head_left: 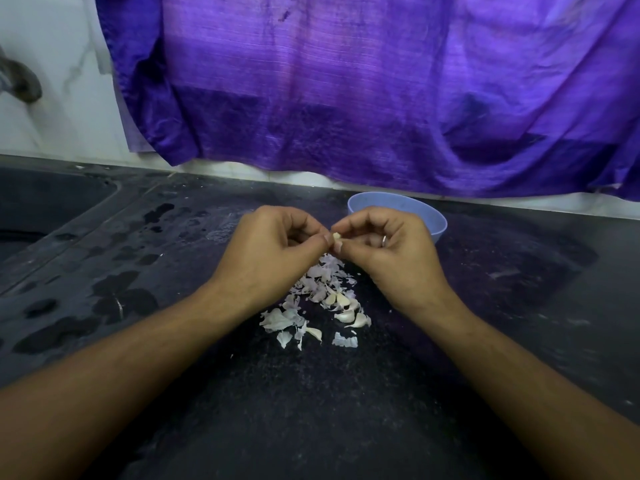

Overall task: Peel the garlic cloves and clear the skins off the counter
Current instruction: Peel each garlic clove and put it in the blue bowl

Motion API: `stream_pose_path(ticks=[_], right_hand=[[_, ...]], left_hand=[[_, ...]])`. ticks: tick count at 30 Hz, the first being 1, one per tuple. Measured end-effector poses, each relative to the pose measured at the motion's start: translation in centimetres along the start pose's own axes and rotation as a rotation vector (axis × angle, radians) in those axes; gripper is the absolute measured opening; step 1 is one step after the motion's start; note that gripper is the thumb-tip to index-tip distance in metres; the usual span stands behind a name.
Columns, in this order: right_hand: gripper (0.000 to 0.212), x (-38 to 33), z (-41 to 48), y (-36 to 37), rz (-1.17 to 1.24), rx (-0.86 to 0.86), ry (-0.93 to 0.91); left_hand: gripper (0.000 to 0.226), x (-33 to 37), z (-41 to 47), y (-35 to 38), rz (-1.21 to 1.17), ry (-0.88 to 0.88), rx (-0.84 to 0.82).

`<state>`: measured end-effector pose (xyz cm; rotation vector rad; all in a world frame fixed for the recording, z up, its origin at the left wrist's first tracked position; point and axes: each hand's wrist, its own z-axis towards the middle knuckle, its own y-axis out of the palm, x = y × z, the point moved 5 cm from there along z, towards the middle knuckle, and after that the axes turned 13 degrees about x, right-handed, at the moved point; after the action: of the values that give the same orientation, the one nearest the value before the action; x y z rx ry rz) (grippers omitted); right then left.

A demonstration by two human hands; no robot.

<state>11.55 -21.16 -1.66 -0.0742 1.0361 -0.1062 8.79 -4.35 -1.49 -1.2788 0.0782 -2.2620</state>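
- Cloth (346,81): purple, hanging down the white wall behind the bench; its lower edge ends just above the back of the bench.
- Bench (311,393): dark and speckled, with wet patches (121,296) on its left half.
- Sink (41,209): dark basin set into the bench at far left, below a tap (20,81).
- Left hand (266,247) and right hand (391,251): raised above the middle of the bench, knuckles up, fingers (320,242) curled and tips meeting; both pinch the held clove between thumb and forefinger.
- Bowl (438,226): pale blue, standing on the bench just behind the right hand, which covers its near side; the contents cannot be made out.
- Skins (322,282): loose heap of pale, papery flakes on the bench, below and between the hands, spreading toward the viewer.
- Loose cloves (349,313): a few lying among the skins at the near right of the heap.
- Held clove (336,236): small, pale, only partly visible between the fingertips of both hands.
- Ring (384,240): on a finger of the right hand.
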Motion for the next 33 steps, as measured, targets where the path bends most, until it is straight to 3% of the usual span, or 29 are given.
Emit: stream_pose_path(ticks=[10,22,26,33], right_hand=[[0.013,-0.6,0.0,-0.3,-0.086,0.003,-0.047],[0.011,-0.8,-0.5,0.4,-0.195,-0.027,-0.138],[0.012,-0.3,-0.3,0.4,-0.103,-0.044,-0.083],[0.016,-0.1,0.1,0.0,0.262,-0.007,0.131]], left_hand=[[0.01,-0.7,0.0,0.5,-0.214,-0.239,-0.104],[0.012,-0.6,0.3,0.0,-0.02,-0.166,-0.05],[0.016,-0.8,0.4,0.1,-0.069,-0.25,-0.05],[0.014,-1.7,0.4,0.4,-0.1,-0.336,-0.07]])
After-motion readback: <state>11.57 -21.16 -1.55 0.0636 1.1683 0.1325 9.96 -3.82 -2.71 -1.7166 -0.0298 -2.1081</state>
